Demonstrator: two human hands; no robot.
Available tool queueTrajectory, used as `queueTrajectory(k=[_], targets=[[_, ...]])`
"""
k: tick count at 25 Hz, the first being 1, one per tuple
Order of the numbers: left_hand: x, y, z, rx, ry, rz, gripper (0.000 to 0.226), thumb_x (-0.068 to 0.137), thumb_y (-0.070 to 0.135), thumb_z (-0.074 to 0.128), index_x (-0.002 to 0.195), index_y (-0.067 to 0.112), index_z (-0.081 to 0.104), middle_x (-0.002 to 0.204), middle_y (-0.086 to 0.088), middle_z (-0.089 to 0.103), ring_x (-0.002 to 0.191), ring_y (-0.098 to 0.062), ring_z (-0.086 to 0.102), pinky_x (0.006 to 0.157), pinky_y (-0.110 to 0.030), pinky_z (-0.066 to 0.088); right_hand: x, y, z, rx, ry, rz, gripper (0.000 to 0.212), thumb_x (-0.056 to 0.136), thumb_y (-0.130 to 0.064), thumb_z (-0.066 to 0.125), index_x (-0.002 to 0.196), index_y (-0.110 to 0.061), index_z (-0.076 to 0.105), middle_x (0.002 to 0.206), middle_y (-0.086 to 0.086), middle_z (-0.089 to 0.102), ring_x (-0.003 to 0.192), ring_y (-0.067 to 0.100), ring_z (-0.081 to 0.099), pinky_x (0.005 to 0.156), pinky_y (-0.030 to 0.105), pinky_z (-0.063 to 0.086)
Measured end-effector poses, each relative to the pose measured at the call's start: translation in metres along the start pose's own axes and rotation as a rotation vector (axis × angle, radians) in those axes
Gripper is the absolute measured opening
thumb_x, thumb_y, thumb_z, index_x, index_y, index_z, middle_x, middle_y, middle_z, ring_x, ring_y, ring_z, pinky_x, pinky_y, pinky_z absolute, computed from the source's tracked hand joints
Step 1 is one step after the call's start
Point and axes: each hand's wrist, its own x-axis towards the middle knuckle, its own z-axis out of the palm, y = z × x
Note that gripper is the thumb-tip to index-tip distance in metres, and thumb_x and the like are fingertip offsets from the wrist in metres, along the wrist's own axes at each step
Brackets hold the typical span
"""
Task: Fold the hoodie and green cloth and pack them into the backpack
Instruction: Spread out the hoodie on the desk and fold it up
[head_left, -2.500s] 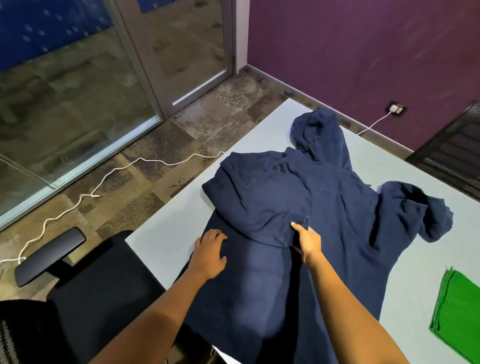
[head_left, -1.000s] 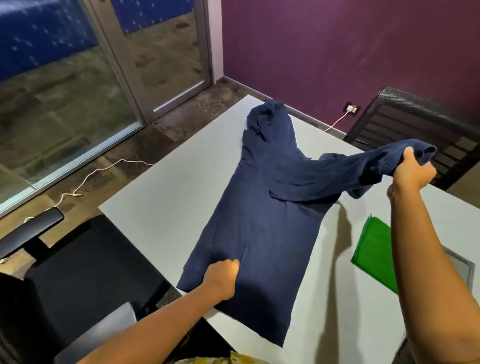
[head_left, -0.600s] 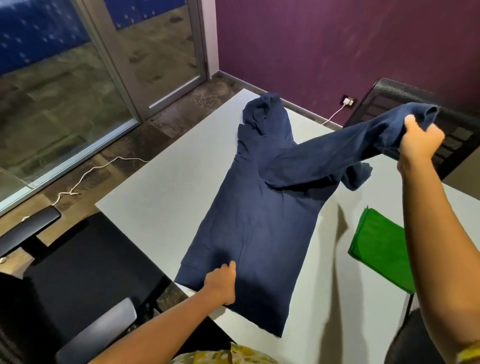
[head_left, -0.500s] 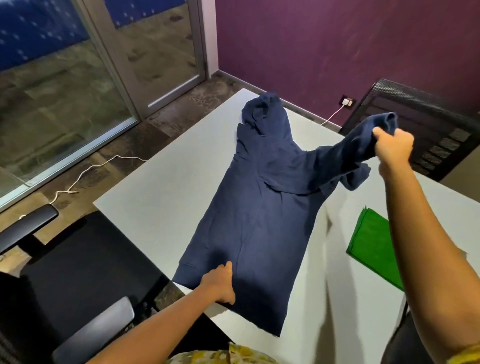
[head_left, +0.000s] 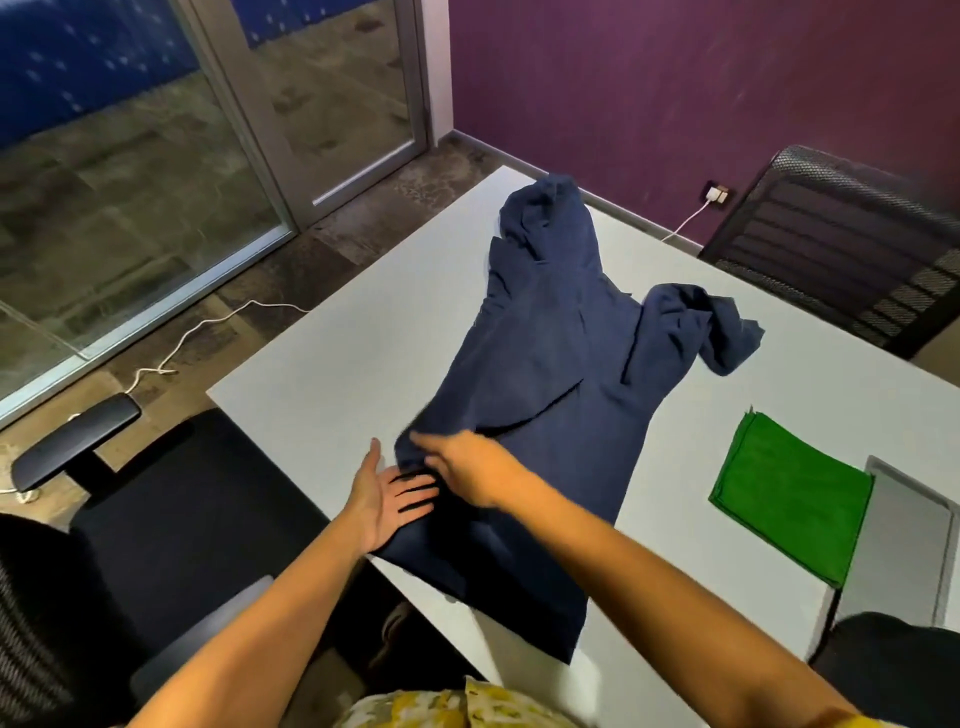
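A navy hoodie lies spread on the white table, its hood pointing to the far edge. One sleeve runs diagonally across the body toward the near left corner. My right hand grips that sleeve's end there, blurred by motion. My left hand lies flat beside it with fingers spread, pressing on the hoodie's lower left edge. More navy fabric sits bunched at the hoodie's right side. A folded green cloth rests on the table to the right, apart from the hoodie.
A black office chair stands at the table's near left edge, and a mesh chair at the far right. A grey panel is set into the table beside the green cloth. A dark object shows at the lower right.
My right hand brought the raised sleeve down from the upper right, across the hoodie, to the near left corner. My left hand opened flat on the lower edge.
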Motion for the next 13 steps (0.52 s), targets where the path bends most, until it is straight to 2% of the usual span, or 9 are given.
queueTrajectory(k=[1, 3, 5, 7, 9, 10, 12, 13], targets=[[0.000, 0.000, -0.006, -0.055, -0.004, -0.014, 0.079, 0.089, 0.074, 0.040, 0.113, 0.003, 0.065, 0.112, -0.022, 0.071, 0.109, -0.038, 0.064, 0.095, -0.050, 0.051, -0.002, -0.002, 0.022, -0.023, -0.104, 0.026, 0.046, 0.104, -0.024, 0.041, 0.149, -0.026, 0.040, 0.128, 0.019, 0.063, 0.111, 0.040, 0.061, 0.089, 0.043, 0.051], [-0.004, -0.006, -0.012, 0.077, 0.077, -0.006, 0.066, 0.088, 0.063, 0.058, 0.113, 0.003, 0.068, 0.110, -0.019, 0.072, 0.102, -0.033, 0.067, 0.084, -0.044, 0.056, -0.007, -0.001, 0.049, 0.022, -0.197, 0.072, 0.046, 0.102, -0.024, 0.043, 0.148, -0.026, 0.041, 0.131, 0.015, 0.063, 0.114, 0.039, 0.060, 0.090, 0.045, 0.051], [-0.006, -0.011, -0.015, 0.338, 0.241, 0.054, 0.044, 0.083, 0.031, 0.078, 0.114, 0.001, 0.068, 0.112, -0.019, 0.072, 0.087, -0.024, 0.068, 0.064, -0.035, 0.059, -0.012, 0.004, 0.055, 0.082, -0.223, 0.070, 0.043, 0.096, -0.025, 0.050, 0.140, -0.027, 0.052, 0.127, 0.007, 0.066, 0.112, 0.034, 0.062, 0.090, 0.046, 0.052], [-0.008, -0.012, -0.018, 0.395, 0.220, 0.073, 0.036, 0.081, 0.006, 0.078, 0.114, -0.004, 0.066, 0.113, -0.025, 0.070, 0.081, -0.024, 0.070, 0.057, -0.029, 0.060, -0.014, 0.017, 0.054, 0.128, -0.222, 0.091, 0.036, 0.093, -0.024, 0.053, 0.128, -0.026, 0.061, 0.121, 0.000, 0.070, 0.109, 0.027, 0.064, 0.091, 0.043, 0.053], [-0.014, -0.010, -0.026, 0.383, 0.101, 0.026, 0.031, 0.085, 0.002, 0.074, 0.115, 0.000, 0.066, 0.109, -0.021, 0.073, 0.091, -0.027, 0.073, 0.067, -0.031, 0.062, -0.016, 0.034, 0.054, 0.189, -0.173, 0.153, 0.034, 0.091, -0.023, 0.051, 0.123, -0.027, 0.063, 0.116, -0.004, 0.071, 0.105, 0.022, 0.066, 0.092, 0.040, 0.053], [-0.015, -0.008, -0.031, 0.466, 0.091, 0.005, 0.025, 0.085, 0.005, 0.074, 0.110, 0.003, 0.067, 0.103, -0.018, 0.075, 0.090, -0.028, 0.074, 0.068, -0.032, 0.062, -0.017, 0.046, 0.055, 0.217, -0.143, 0.190, 0.033, 0.092, -0.022, 0.051, 0.122, -0.027, 0.064, 0.113, -0.006, 0.071, 0.102, 0.020, 0.066, 0.092, 0.040, 0.054], [-0.014, -0.007, -0.041, 0.760, 0.181, -0.006, 0.015, 0.083, 0.009, 0.078, 0.084, 0.008, 0.063, 0.079, -0.013, 0.075, 0.067, -0.026, 0.071, 0.055, -0.031, 0.055, -0.019, 0.065, 0.056, 0.239, -0.133, 0.241, 0.031, 0.094, -0.018, 0.053, 0.123, -0.023, 0.063, 0.112, -0.007, 0.068, 0.097, 0.016, 0.064, 0.094, 0.040, 0.053], [-0.011, -0.008, -0.046, 0.863, 0.239, 0.003, 0.025, 0.080, 0.009, 0.080, 0.072, 0.010, 0.056, 0.066, -0.011, 0.070, 0.055, -0.025, 0.064, 0.050, -0.029, 0.048, -0.020, 0.073, 0.056, 0.241, -0.150, 0.255, 0.031, 0.095, -0.016, 0.054, 0.124, -0.021, 0.062, 0.111, -0.008, 0.065, 0.093, 0.014, 0.061, 0.095, 0.040, 0.052]])
